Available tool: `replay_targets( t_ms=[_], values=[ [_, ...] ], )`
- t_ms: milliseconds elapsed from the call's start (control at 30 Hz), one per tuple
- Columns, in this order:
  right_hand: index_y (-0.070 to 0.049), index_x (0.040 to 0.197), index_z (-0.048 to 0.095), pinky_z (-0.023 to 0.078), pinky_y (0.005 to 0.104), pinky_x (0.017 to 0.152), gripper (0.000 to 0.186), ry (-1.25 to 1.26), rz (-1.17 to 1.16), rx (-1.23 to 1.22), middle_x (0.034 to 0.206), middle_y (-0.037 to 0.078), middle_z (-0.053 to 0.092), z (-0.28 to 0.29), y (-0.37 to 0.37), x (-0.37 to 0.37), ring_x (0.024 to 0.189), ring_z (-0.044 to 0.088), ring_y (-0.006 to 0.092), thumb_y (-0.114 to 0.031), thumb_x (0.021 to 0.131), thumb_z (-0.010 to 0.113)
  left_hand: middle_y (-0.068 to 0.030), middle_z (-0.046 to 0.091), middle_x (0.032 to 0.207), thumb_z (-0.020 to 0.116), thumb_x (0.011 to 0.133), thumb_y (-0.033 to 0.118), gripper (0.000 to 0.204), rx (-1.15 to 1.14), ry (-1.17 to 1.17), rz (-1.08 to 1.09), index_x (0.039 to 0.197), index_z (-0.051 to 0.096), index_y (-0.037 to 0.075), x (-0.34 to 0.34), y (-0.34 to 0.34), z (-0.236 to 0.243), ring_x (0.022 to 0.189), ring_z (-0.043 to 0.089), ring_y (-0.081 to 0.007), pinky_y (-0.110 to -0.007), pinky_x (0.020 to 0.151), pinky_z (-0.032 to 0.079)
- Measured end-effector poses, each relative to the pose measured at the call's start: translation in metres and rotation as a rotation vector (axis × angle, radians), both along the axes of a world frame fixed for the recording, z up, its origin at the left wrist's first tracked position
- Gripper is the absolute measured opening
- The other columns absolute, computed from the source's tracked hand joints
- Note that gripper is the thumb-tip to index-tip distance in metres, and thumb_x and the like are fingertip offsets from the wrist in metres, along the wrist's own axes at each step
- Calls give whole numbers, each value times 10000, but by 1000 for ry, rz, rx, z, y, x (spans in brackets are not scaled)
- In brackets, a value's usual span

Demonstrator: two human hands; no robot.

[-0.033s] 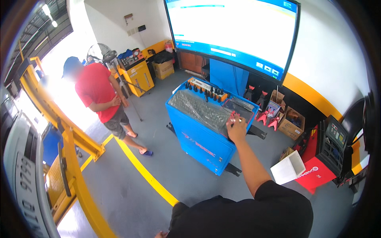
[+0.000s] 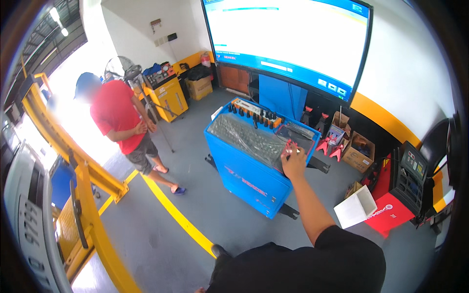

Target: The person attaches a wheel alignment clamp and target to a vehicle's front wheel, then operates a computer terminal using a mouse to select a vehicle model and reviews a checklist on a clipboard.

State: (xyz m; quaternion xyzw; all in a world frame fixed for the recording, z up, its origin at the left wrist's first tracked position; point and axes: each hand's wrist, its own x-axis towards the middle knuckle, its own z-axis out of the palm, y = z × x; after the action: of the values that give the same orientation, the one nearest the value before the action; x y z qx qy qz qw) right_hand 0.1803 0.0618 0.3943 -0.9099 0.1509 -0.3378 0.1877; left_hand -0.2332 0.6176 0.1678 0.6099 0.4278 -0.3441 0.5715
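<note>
My right hand [image 2: 293, 163] is over the right end of a blue cabinet's [image 2: 244, 171] top. Its fingers are bent around a small red-and-dark thing [image 2: 289, 145], mostly hidden by them, beside a dark pad with a red edge [image 2: 304, 137]. Left of it lies a keyboard [image 2: 244, 132] under clear, creased plastic. Behind that, several black plugs or adapters [image 2: 256, 118] line an orange-and-white strip [image 2: 246, 104]. Only a sliver of my left hand [image 2: 200, 290] shows at the lower edge, with its fingers out of sight.
A large lit screen [image 2: 288, 39] stands behind the cabinet. At right are red jack stands [image 2: 336, 152], cardboard boxes [image 2: 359, 154], a white bin [image 2: 355, 207] and a red machine [image 2: 393, 212]. At left stand a person in a red shirt [image 2: 117, 110] and a yellow lift post [image 2: 73, 141].
The view has shifted slightly. The person in red has moved a little, hands now nearer together in front. My right hand stays at the same corner of the cabinet top.
</note>
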Motion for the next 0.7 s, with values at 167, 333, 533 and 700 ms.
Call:
replay_targets(
  t_ms=[167, 333, 533, 700],
  values=[
    [-116, 1410, 483, 400, 527, 1043, 650, -19, -173, 7, 1373, 256, 439, -22, 33, 16, 1243, 456, 457, -214, 826, 749, -168, 638, 1312, 499, 1006, 313, 491, -23, 16, -176, 1429, 448, 68, 152, 78, -15, 1177, 607, -357, -496, 960, 484],
    [-95, 1397, 479, 397, 528, 1058, 661, -30, -343, -5, 1424, 249, 408, -20, 45, 23, 1260, 448, 455, -140, 796, 750, -181, 636, 1309, 499, 1005, 305, 492, -44, 32, -231, 1427, 441, 60, 275, 184, -31, 1181, 603, -370, -500, 956, 485],
    [-66, 1376, 494, 377, 517, 1080, 634, -12, -414, 94, 1399, 259, 405, -28, 64, 28, 1262, 440, 453, -115, 786, 720, -192, 649, 1270, 469, 1008, 289, 469, 18, -31, -78, 1411, 444, 52, 412, 309, -24, 1128, 622, -370, -500, 909, 505],
    [-33, 1329, 513, 376, 515, 1081, 577, -57, -464, 55, 1366, 245, 434, -35, 70, 37, 1263, 443, 448, -118, 787, 695, -197, 661, 1228, 418, 1020, 296, 467, 92, -118, -202, 1419, 436, 52, 490, 279, -38, 1050, 647, -350, -493, 850, 523]
  ],
)
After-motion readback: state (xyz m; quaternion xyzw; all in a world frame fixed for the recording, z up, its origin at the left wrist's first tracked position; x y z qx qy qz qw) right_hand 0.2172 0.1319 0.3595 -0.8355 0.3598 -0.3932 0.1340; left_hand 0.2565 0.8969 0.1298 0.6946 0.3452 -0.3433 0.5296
